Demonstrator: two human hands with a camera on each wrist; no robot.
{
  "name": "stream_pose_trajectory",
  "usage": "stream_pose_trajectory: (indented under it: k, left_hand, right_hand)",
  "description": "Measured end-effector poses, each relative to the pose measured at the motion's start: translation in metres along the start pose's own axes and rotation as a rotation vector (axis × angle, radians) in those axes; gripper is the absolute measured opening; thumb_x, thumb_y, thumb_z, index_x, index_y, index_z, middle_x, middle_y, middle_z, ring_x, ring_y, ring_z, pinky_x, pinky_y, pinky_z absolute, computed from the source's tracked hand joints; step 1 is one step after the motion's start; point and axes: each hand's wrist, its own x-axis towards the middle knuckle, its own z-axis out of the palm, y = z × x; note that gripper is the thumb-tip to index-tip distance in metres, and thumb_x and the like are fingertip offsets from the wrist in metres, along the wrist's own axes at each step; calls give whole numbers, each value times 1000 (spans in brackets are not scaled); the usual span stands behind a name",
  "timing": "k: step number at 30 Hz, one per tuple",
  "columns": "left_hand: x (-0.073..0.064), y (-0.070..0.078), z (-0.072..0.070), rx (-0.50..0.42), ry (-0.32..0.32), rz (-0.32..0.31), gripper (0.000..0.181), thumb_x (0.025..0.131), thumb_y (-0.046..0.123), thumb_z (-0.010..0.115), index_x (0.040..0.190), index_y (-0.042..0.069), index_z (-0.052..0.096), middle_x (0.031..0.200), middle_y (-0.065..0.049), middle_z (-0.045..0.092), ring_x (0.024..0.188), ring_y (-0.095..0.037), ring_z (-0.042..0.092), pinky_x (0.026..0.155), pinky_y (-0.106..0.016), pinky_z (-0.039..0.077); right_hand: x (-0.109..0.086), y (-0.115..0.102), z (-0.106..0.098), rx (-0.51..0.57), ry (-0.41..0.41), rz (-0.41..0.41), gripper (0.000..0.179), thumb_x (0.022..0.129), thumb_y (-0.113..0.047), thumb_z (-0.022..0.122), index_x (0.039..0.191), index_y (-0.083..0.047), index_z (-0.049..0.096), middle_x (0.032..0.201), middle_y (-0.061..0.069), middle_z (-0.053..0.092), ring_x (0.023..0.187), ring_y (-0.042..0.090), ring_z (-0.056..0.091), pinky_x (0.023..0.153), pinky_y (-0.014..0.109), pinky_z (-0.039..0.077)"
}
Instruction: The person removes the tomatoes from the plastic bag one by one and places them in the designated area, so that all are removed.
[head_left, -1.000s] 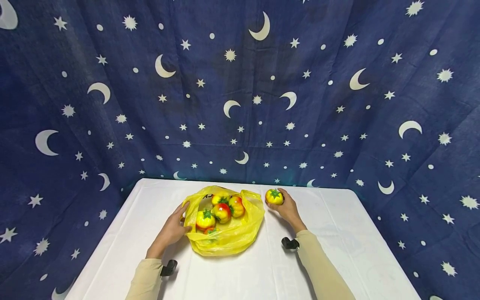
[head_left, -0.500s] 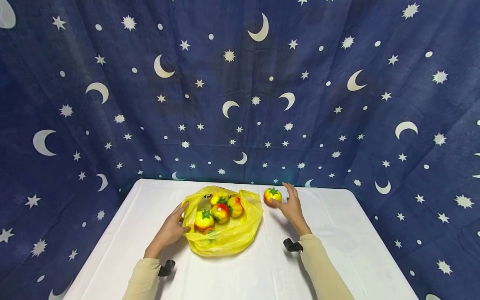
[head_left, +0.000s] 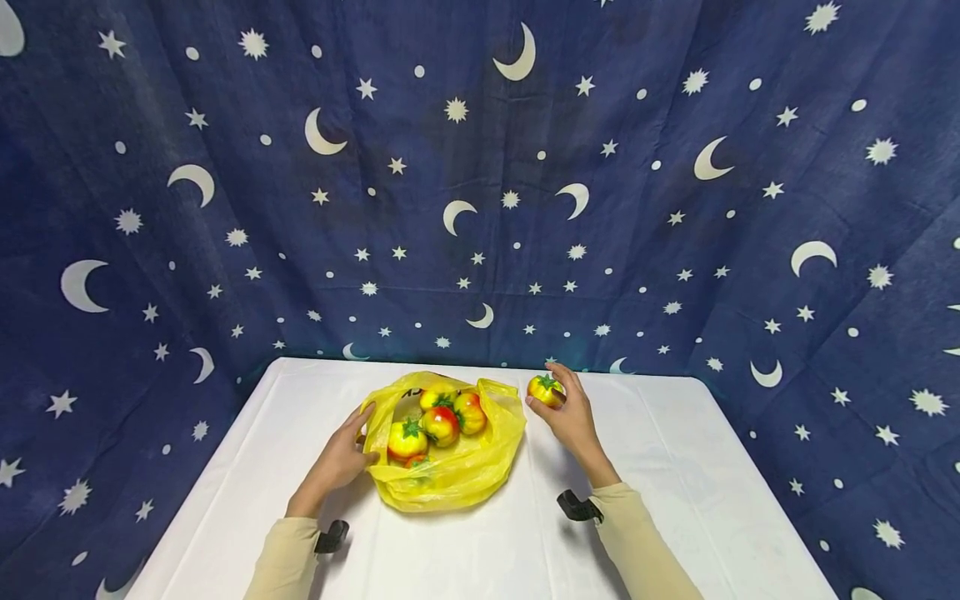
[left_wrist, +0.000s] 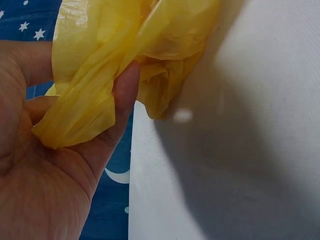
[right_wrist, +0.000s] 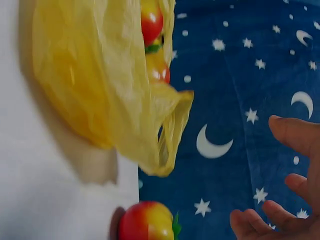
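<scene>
A yellow plastic bag (head_left: 465, 492) lies on its side, its mouth spread and several red-and-yellow toy tomatoes (head_left: 441, 426) visible inside. At its left edge my left hand (head_left: 339, 458) holds the opening; in the left wrist view gathered plastic (left_wrist: 90, 100) runs between thumb and fingers. Just right of the bag, one toy tomato (head_left: 542, 387) with a green leafy top rests on the table. My right hand (head_left: 573, 421) is over it, thumb and fingers spread. The right wrist view has this hand (right_wrist: 297, 215) apart from the tomato (right_wrist: 142, 220).
A white cloth covers the table (head_left: 675, 500). Behind its back edge hangs a dark blue curtain (head_left: 480, 233) with moons and stars. A black wrist camera (head_left: 577, 506) is strapped at the right wrist, another camera (head_left: 332, 537) at the left.
My right hand held the lone tomato a second ago, then its fingers opened and came off it. Now the hand has shifted slightly left over the tomato. The left hand stays at the bag.
</scene>
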Motion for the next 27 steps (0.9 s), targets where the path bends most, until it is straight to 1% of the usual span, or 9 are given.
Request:
stream_pose_trajectory:
  k: [3,6,8,12,15,18,20,21,27]
  left_hand:
    - [-1,0,-1,-9,3,-2,92,76,-2,72,155,6,27,162,-20,22,114,-38,58,101,-52,49]
    - [0,-1,-1,-8,6,2,92,76,-3,72,155,6,27,162,-20,22,113,-37,59,100,-51,50]
    - [-1,-1,-1,-4,5,5,92,76,-2,71,155,6,26,162,-20,22,112,-36,59,99,-50,51]
    - [0,-1,0,-15,-1,8,91,76,-3,71,155,6,27,162,-20,21,124,-40,54,103,-51,49]
    - [0,0,0,-18,-5,3,91,76,-2,71,155,7,27,163,-19,21,129,-41,50,105,-52,47]
    - [0,0,0,-7,-4,-4,91,77,-2,71,156,7,26,163,-19,21,121,-39,54,102,-52,49]
    - [1,0,0,-1,-5,-7,91,77,-1,71,156,8,26,163,-18,21,116,-37,56,101,-52,50]
    - [1,0,0,0,-2,-9,91,77,-2,71,156,8,26,163,-18,22,113,-37,57,100,-51,50]
    - [1,-2,1,-6,-1,3,91,77,-2,71,155,7,27,162,-19,23,114,-36,58,100,-52,50]
  right_hand:
    - [-6,-5,6,-16,-20,-25,65,79,-15,80,138,-13,52,141,14,51,129,37,52,106,52,46]
    - [-11,-11,12,-27,-56,-27,63,81,-18,80,138,-15,52,139,15,53,128,37,55,106,51,47]
    - [-15,-14,15,-6,-80,-24,63,81,-18,79,138,-15,52,139,15,53,128,39,55,105,51,47]
    - [-20,-28,17,70,-126,-3,62,82,-14,78,139,-11,52,140,19,52,131,40,52,106,51,46]
    - [-22,-33,19,106,-138,30,61,82,-14,78,138,-11,54,141,17,53,129,38,54,103,49,49]
    - [-23,-32,26,140,-136,62,58,82,-16,79,135,-12,57,141,15,54,125,37,58,96,46,55]
    - [-23,-34,30,152,-134,82,57,81,-16,79,134,-10,58,140,15,56,122,37,60,94,45,57]
    - [-24,-35,32,155,-137,87,56,81,-16,79,133,-11,58,139,15,56,122,36,61,94,45,56]
    - [-29,-41,41,172,-178,68,55,81,-15,79,132,-8,58,137,13,58,124,36,59,101,49,52]
